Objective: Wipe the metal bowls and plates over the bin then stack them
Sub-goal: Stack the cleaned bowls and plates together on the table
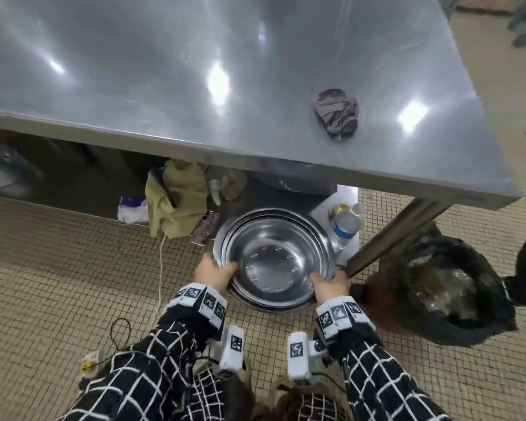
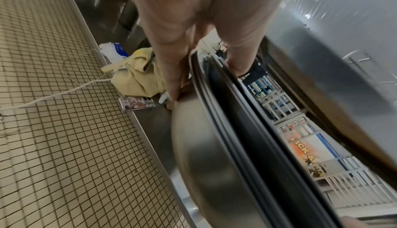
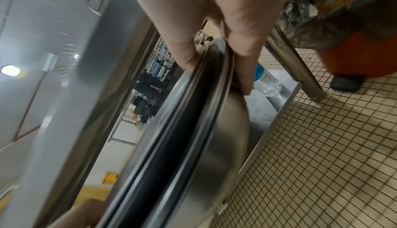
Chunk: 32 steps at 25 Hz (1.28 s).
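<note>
Steel bowls (image 1: 274, 256), nested at lower centre, were pinched at opposite rims by left hand (image 1: 214, 273) and right hand (image 1: 328, 285); lifting level should prevent slippage

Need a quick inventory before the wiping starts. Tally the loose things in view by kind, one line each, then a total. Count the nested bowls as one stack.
Stack of nested round metal bowls, held at the rim by both hands: 1
Crumpled grey cloth: 1
Clear plastic water bottle: 1
Black-lined bin: 1
Yellowish fabric bag: 1
Phone: 1
Total: 6
</note>
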### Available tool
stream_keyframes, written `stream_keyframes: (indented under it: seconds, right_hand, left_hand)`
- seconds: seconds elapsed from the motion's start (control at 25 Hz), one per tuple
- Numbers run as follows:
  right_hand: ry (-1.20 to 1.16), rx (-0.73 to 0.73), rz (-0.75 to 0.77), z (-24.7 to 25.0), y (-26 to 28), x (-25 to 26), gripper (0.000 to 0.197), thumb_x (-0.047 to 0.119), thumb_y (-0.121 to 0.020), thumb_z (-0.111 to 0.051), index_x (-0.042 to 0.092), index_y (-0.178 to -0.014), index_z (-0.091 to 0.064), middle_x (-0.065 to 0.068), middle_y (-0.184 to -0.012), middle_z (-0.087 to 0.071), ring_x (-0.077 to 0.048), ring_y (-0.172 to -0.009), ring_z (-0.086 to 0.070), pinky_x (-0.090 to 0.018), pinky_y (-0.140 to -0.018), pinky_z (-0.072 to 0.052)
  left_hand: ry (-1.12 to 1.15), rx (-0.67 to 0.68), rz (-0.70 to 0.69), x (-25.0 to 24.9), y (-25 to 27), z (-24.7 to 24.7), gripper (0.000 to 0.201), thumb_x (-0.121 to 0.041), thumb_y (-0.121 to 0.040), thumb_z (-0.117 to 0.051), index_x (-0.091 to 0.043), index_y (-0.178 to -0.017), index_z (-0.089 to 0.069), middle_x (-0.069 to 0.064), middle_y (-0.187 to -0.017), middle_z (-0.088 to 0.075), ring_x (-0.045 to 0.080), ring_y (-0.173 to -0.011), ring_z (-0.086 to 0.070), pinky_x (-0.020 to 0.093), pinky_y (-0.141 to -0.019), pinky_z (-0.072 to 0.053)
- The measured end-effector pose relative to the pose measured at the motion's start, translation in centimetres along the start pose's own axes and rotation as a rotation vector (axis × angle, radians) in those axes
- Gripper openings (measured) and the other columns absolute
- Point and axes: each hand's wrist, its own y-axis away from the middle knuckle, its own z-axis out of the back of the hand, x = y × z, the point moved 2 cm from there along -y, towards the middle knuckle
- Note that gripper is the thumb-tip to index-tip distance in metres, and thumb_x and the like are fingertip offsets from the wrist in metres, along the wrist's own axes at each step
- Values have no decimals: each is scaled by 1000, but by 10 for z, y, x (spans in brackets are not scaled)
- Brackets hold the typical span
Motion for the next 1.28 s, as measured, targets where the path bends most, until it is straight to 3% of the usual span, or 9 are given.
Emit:
stream_keyframes:
  seconds: [0.16, 0.4, 0.56, 0.76, 0.92, 1.0, 1.08, 1.2, 1.28]
  right_hand:
    - [-42, -33, 91, -48, -103, -26, 35, 10, -81, -67, 10, -114, -55, -10, -110, -63, -30, -97, -59, -39, -93, -47]
    - [9, -20, 231, -99, -263, -54, 37, 17, -84, -63, 9, -118, -51, -7, -103, -56, -22, -92, -50, -28, -79, -37]
    - [3, -28, 296, -127, -352, -70, 43, 28, -68, -69, 9, -103, -54, -12, -98, -65, -29, -89, -62, -44, -85, -52]
    - [35, -43, 390, -140, -405, -73, 53, 42, -51, -61, 15, -96, -53, -6, -87, -61, -29, -85, -61, -49, -85, -53]
    - [102, -58, 396, -144, -432, -85, 50, 51, -42, -56, 24, -85, -52, -6, -83, -63, -27, -78, -63, -48, -79, -55]
    - [133, -48, 399, -143, -436, -88, 64, 57, -42, -56, 20, -94, -56, -7, -85, -64, -28, -79, -65, -48, -78, -56]
    - [222, -79, 448, -142, -424, -86, 70, 58, -63, -64, 16, -118, -52, -6, -99, -65, -28, -89, -65, -48, -85, -54]
    - [563, -107, 747, -140, -407, -89, 90, 59, -84, -54, 23, -152, -6, -11, -156, -19, -27, -140, -26, -49, -112, -27]
    - [872, -23, 937, -140, -399, -99, 99, 69, -80, -42, 31, -148, 18, -6, -158, 18, -23, -145, 9, -47, -114, -4]
  left_hand:
    - [52, 23, -57, 37, -105, -55, 52, -10, -80, -72, -3, -126, -49, 11, -112, -61, 27, -96, -62, 30, -79, -49]
    - [-128, 65, -191, 76, -267, -148, 75, -47, -65, -76, -8, -125, -55, 7, -115, -62, 29, -109, -58, 29, -80, -40]
    - [-75, 57, -269, 98, -344, -196, 58, -37, -67, -77, -4, -112, -59, 3, -101, -64, 23, -96, -61, 34, -84, -50]
    - [-59, 118, -332, 116, -394, -220, 62, -44, -66, -78, -9, -114, -63, 8, -101, -70, 23, -91, -66, 28, -70, -51]
    - [-37, 170, -293, 123, -403, -227, 78, -55, -55, -78, -6, -115, -62, 9, -101, -69, 25, -90, -67, 38, -83, -56]
    - [-72, 178, -322, 122, -400, -225, 78, -62, -61, -75, -8, -116, -62, 9, -104, -69, 24, -93, -67, 39, -87, -54]
    - [-164, 212, -396, 120, -396, -219, 93, -75, -59, -67, -12, -126, -55, 9, -117, -66, 25, -103, -64, 43, -95, -50]
    - [-545, 256, -629, 118, -390, -210, 102, -67, -75, -58, -20, -153, -11, 8, -158, -21, 29, -140, -30, 45, -113, -30]
    - [-790, 314, -703, 121, -382, -206, 122, -79, -65, -50, -20, -152, 12, 4, -160, 16, 26, -147, 4, 48, -118, -15]
